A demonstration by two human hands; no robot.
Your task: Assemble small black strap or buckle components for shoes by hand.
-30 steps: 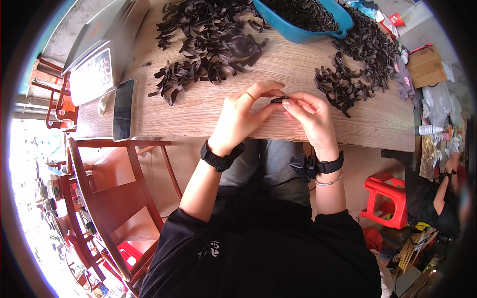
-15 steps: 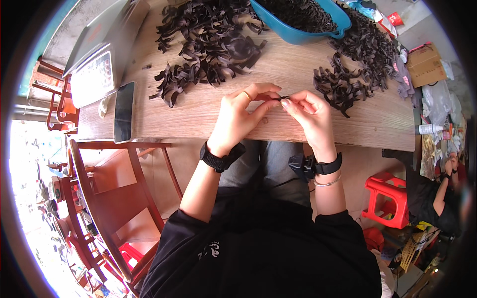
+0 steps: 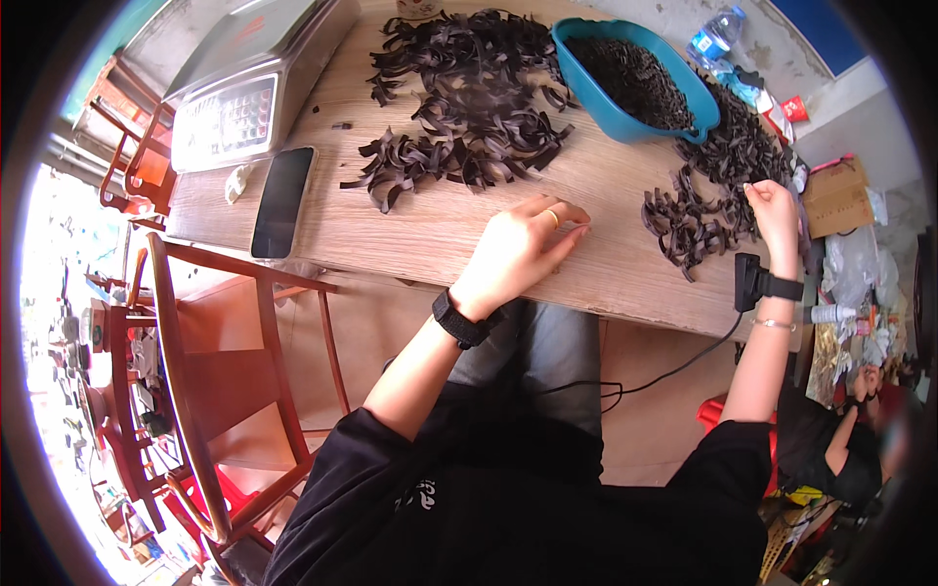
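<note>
Dark strips (image 3: 733, 151) lay right, by the right hand (image 3: 775, 213), its pinch impossible to confirm. Further left, the left hand (image 3: 520, 246) hung loosely spread.

A wood-grain tabletop (image 3: 410, 234) spans the upper middle. At its left end stands a boxy grey-and-white device with a button panel (image 3: 229, 117). Just in front of that are a small, crumpled, whitish lump (image 3: 236, 183) and, right of the lump, a flat, black, rectangular phone (image 3: 283, 205). A heap of dark, flat, curled strips (image 3: 479, 156) lies mid-table, behind the person's bare left hand (image 3: 523, 244). Right of the heap, a teal, rounded tub (image 3: 625, 127) contains short, dark strips (image 3: 625, 78). Another pile of dark, narrow strips (image 3: 747, 146) extends right and forward of the tub; the bare right hand (image 3: 774, 210) is at its right side. A reddish-brown wooden chair (image 3: 225, 391) stands before the table's left end.
</note>
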